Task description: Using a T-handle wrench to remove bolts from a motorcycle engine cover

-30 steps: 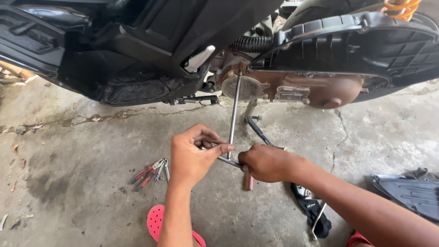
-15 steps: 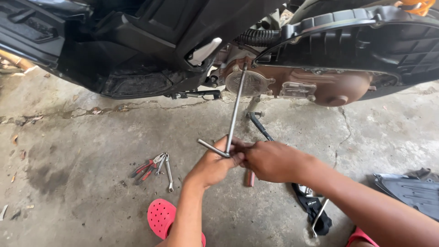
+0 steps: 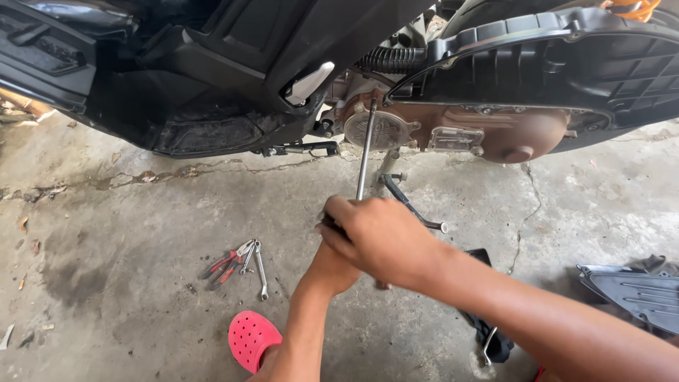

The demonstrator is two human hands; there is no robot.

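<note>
On concrete floor (image 3: 141, 212), right hand (image 3: 382, 237) grasps T-wrench (image 3: 365, 152).

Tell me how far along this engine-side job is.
Done: a black panel already lies off on the concrete at right, and pliers and wrenches are laid out on the floor. In hand: right hand and left hand grip the handle of a T-handle wrench, its tip against the brown engine cover. Left: that cover is still mounted on the scooter.
</note>
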